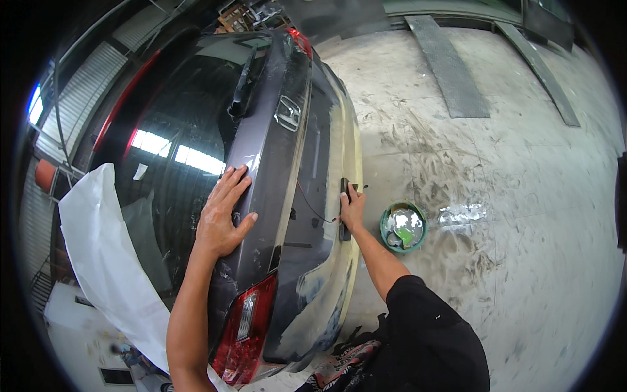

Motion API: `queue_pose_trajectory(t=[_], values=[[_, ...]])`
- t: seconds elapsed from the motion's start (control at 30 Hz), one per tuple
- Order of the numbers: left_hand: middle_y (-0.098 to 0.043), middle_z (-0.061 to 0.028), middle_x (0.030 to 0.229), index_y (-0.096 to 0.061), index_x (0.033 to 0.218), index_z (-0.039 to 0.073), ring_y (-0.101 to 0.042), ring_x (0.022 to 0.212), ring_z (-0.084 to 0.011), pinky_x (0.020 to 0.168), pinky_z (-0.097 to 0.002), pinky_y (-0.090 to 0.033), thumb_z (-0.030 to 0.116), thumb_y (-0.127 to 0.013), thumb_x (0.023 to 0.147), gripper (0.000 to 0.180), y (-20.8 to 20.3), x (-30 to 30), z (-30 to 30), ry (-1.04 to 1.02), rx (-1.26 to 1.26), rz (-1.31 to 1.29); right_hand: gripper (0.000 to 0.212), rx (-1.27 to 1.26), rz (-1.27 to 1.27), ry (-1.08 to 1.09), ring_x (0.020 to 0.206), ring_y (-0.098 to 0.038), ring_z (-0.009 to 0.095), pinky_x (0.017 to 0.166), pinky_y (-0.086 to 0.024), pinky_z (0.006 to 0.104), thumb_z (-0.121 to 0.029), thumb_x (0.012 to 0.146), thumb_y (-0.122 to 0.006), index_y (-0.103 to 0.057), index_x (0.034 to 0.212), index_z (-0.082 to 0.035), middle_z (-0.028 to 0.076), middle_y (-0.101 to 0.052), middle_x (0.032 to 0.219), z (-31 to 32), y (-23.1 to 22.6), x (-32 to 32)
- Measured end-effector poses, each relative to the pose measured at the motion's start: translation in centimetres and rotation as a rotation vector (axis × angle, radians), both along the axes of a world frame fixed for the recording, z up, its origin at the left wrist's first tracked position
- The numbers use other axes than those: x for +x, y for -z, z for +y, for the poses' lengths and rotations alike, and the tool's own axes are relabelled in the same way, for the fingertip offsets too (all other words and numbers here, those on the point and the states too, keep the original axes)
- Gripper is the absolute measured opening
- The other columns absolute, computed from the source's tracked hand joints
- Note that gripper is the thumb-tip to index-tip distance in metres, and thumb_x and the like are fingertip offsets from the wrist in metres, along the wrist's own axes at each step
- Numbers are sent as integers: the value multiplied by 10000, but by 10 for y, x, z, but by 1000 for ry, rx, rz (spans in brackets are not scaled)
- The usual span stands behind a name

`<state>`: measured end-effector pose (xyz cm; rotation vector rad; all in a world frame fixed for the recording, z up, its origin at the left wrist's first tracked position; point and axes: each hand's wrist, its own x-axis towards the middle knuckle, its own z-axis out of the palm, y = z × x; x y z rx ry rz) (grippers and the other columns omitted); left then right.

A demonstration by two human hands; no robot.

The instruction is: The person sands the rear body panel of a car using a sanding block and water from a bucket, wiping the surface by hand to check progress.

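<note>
A dark grey car's rear end fills the middle of the view. My left hand (225, 219) lies with fingers apart on the painted tailgate (258, 147), just below the rear window (186, 108). Closed over a long black sanding block (345, 232), my right hand (353, 208) holds it against the rear bumper (338, 144). Pale yellowish filler or primer covers much of that bumper, with dull sanded patches near the corner. A thin dark wire (313, 210) sticks out of the tailgate beside the block. The block's sanding face is hidden.
On the stained floor (522, 215), right of my right forearm, stands a green bucket (426, 225) of cloudy water with a green piece in it. White sheeting (108, 242) hangs at the left. The red tail light (245, 326) is near me. Metal ramps (450, 72) lie at the far right.
</note>
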<state>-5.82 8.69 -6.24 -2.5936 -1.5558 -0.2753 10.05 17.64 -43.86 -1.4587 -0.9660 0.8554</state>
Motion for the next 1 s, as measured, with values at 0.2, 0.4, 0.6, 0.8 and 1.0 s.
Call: queue_pose_trajectory(t=[0.2, 0.4, 0.6, 0.8, 1.0], values=[[-435, -95, 1483, -534, 1341, 73, -333, 1417, -303, 1161, -448, -280, 182, -686, 733, 636, 0, -24, -16, -70, -26, 37, 474, 141, 1, -40, 1123, -484, 325, 990, -400, 381, -204, 930, -584, -518, 1375, -56, 208, -446, 1148, -121, 3, -67], [-426, -85, 1490, -528, 1346, 78, -325, 1421, -299, 1160, -450, -285, 202, -680, 743, 634, 3, -7, 0, 17, 18, 6, 524, 37, 12, -6, 1051, -460, 380, 956, -375, 431, -270, 906, -587, -522, 1363, -24, 253, -468, 1125, 18, 8, -2], [-416, -105, 1498, -504, 1363, 67, -316, 1426, -320, 1157, -436, -282, 162, -666, 748, 643, 3, -35, -20, -34, 2, 23, 522, 226, -158, 17, 1118, -472, 374, 1005, -366, 412, -201, 927, -577, -466, 1420, -69, 233, -469, 1148, -166, -16, -75], [-407, -101, 1505, -490, 1378, 72, -309, 1429, -313, 1159, -430, -280, 154, -669, 761, 648, 7, -16, -5, 51, 37, -3, 497, 93, -64, 35, 1061, -467, 392, 967, -376, 429, -259, 933, -578, -514, 1370, -31, 260, -477, 1071, -106, 0, -39], [-398, -80, 1508, -503, 1366, 79, -311, 1425, -294, 1164, -431, -276, 193, -680, 777, 625, 7, -23, -7, 11, 30, 23, 515, 181, -79, 19, 1065, -462, 385, 987, -364, 429, -243, 920, -591, -503, 1386, -44, 279, -469, 1085, -121, -2, -51]])
